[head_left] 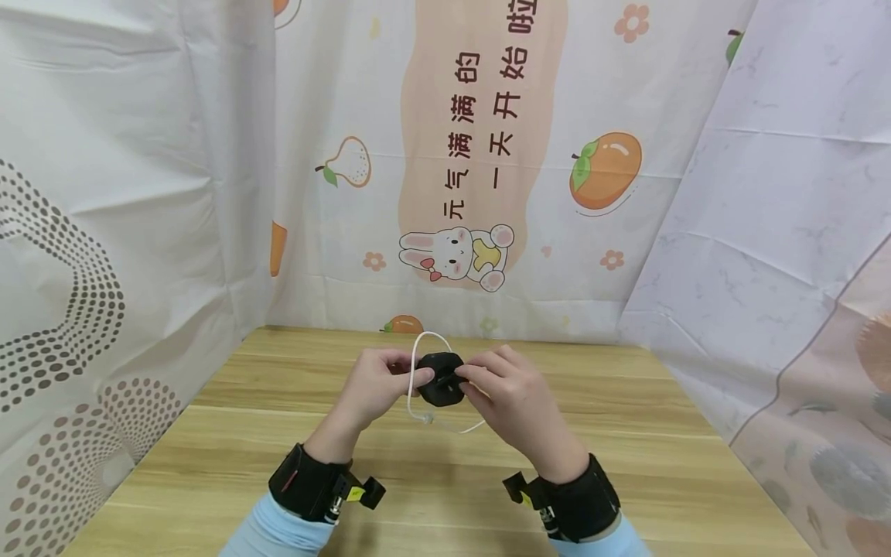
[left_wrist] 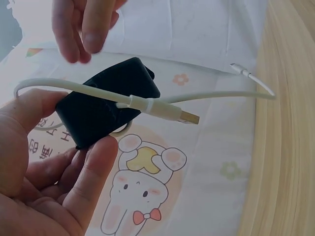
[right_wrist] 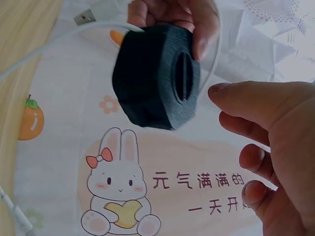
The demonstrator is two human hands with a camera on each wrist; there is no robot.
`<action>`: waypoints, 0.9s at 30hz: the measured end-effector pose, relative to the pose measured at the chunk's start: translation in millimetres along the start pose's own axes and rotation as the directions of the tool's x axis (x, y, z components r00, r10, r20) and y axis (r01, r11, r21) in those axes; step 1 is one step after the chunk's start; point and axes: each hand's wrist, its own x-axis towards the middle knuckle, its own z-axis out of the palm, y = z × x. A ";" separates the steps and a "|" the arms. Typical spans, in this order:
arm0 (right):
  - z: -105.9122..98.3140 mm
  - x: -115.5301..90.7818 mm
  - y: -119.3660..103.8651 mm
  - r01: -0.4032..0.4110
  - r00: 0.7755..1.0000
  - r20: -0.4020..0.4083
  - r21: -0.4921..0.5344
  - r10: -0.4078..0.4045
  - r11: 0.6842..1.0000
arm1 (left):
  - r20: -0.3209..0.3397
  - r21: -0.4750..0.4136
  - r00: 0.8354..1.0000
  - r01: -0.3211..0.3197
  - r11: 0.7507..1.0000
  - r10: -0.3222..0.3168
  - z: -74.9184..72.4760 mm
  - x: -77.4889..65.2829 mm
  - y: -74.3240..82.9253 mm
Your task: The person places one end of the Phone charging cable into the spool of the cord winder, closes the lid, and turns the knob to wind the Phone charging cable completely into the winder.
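Note:
A black, many-sided block (head_left: 433,393) with a round recess and a bar across it is held up above the table, its kind unclear. My left hand (head_left: 376,385) pinches it by the edge between thumb and fingers. A white USB cable (left_wrist: 216,94) loops around the block and my left thumb; its USB plug (left_wrist: 165,109) hangs across the block in the left wrist view. Near the block's other side is my right hand (head_left: 517,398). In the right wrist view its thumb (right_wrist: 236,98) points at the recess, apart from the block, with the fingers loosely bent.
Below the hands lies a wooden table (head_left: 445,487). A printed cloth (head_left: 334,255) with a rabbit and fruit hangs behind it, with white cloths (head_left: 139,155) at the sides. The cable's slim other end (left_wrist: 241,70) dangles free.

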 end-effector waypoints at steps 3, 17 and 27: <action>8.6 -0.7 -2.1 0.006 1.000 0.024 -0.004 -0.006 1.000 | -0.004 0.026 1.000 -0.006 1.000 0.006 0.9 -0.4 0.0; 26.5 -5.7 -10.0 -0.068 0.997 0.019 -0.022 0.069 0.997 | -0.008 0.065 1.000 -0.009 0.998 0.010 6.5 -4.3 6.0; 33.1 -8.1 -9.6 -0.218 0.972 -0.078 0.077 0.224 0.973 | -0.008 0.099 0.998 -0.068 0.993 0.069 9.2 -4.4 5.5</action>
